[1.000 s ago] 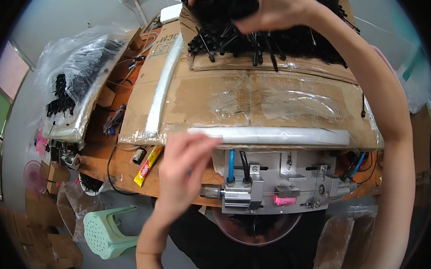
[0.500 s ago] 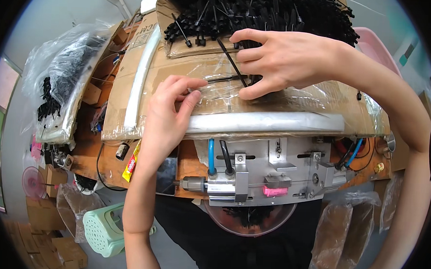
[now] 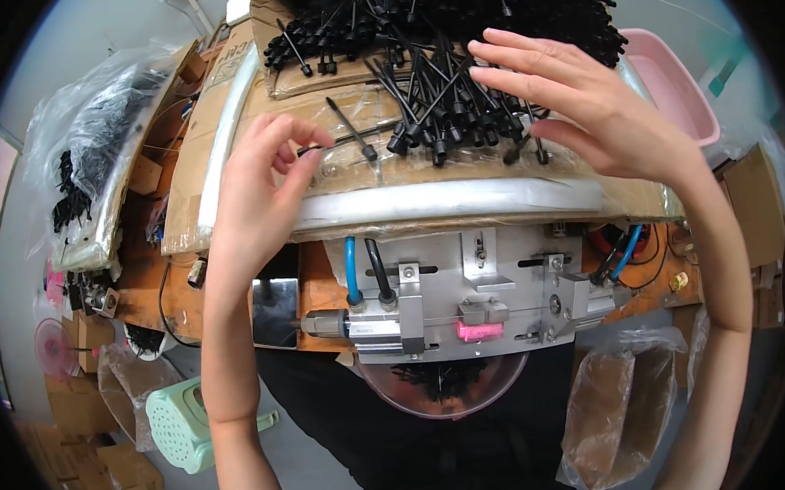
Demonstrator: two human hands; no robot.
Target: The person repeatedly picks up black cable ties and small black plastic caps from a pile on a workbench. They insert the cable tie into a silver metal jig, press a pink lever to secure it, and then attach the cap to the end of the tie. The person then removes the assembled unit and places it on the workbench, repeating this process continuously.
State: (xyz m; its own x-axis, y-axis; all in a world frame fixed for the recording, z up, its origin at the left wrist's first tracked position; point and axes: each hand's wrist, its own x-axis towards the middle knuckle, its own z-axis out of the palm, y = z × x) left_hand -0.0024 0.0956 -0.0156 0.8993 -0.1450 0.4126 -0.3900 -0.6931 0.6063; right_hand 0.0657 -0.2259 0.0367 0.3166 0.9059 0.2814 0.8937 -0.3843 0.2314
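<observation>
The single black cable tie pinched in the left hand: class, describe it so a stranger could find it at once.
Start at the cardboard-covered bench top above the metal machine. The heap of black cable ties lies under the right hand; look left of it to the left hand. The single tie sticks out from that hand's fingertip grip, apart from the heap.

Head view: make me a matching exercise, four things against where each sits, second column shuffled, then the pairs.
1. left hand
2. right hand
3. pink basket
4. green stool

A. on the floor, lower left
B. spread over the pile of black cable ties
C. pinching one black cable tie
D. behind the cardboard, upper right

Pairs: 1-C, 2-B, 3-D, 4-A
</observation>
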